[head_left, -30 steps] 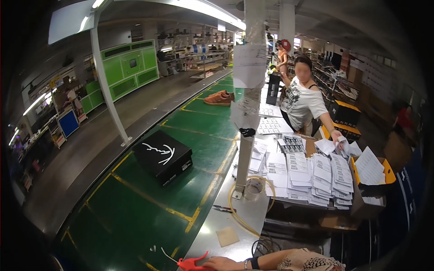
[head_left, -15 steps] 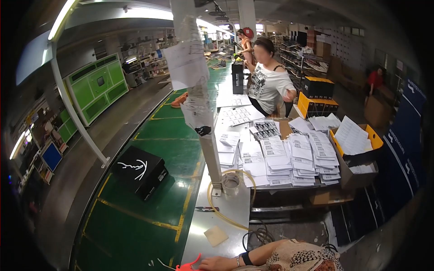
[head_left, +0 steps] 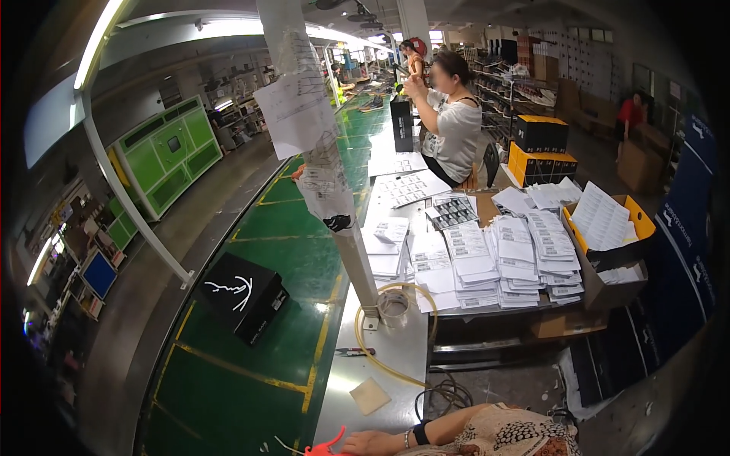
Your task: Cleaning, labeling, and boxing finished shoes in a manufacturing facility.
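Note:
My right hand (head_left: 372,442) reaches in from the lower right, a bracelet and a black band on its wrist. Its fingers are closed at a coral-red flexible piece (head_left: 328,443) with thin pale strands, cut off by the lower edge. What kind of thing this is does not show. My left hand is out of the picture. Close ahead, on the metal tabletop (head_left: 346,395), lie a cream square pad (head_left: 370,396) and small dark snips (head_left: 354,352). A yellowish hose (head_left: 365,351) loops there round a roll of clear tape (head_left: 393,308).
A black shoebox (head_left: 243,296) sits on the green conveyor (head_left: 228,368). A paper-wrapped post (head_left: 315,144) rises beside it. Several paper stacks (head_left: 475,262) and an open yellow-edged box (head_left: 642,228) stand at the right. A co-worker (head_left: 452,125) sits beyond, by an upright black box (head_left: 401,125).
The view has shifted slightly, while my right hand stays at the coral-red piece. The co-worker has turned toward the conveyor, drawing in an outstretched arm and raising both hands near the upright black box.

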Tool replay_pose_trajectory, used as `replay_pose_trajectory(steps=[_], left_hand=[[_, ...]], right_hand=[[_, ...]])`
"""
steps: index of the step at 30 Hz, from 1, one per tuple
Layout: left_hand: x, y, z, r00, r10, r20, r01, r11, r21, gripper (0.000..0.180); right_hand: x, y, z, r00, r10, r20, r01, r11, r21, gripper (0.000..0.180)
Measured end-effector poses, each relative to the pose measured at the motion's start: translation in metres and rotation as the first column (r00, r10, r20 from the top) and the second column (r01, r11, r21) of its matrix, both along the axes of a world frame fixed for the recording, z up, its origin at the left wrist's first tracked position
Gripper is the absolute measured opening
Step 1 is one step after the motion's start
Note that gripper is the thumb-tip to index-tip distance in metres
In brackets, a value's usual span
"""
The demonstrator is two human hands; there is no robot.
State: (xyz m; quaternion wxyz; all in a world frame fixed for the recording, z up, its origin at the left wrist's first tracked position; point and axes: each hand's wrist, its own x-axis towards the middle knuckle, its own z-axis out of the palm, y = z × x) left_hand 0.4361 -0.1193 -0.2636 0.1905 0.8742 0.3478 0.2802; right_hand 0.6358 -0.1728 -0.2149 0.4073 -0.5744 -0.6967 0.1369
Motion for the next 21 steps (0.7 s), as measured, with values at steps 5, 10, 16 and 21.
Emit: replay_pose_trajectory(steps=[5, 10, 16, 21], left_hand=[[0.000, 0.004, 0.003, 0.999, -0.047, 0.015, 0.047, 0.998, -0.052, 0.017], [-0.001, 0.000, -0.007, 1.000, 0.021, -0.017, -0.022, 0.998, -0.052, 0.017], [-0.003, 0.003, -0.014, 1.000, 0.000, 0.014, 0.000, 0.999, -0.049, 0.018], [-0.001, 0.002, -0.012, 0.998, -0.015, 0.054, 0.017, 0.999, -0.031, 0.015]], right_hand=[[0.001, 0.002, -0.004, 1.000, 0.012, -0.019, -0.012, 1.000, 0.014, 0.032], [0.001, -0.001, 0.002, 0.999, 0.025, -0.031, -0.025, 0.999, -0.028, 0.036], [0.003, -0.001, 0.004, 1.000, 0.029, -0.006, -0.029, 0.999, -0.038, 0.037], [0.000, 0.001, -0.007, 1.000, 0.014, 0.009, -0.014, 1.000, 0.005, 0.038]])
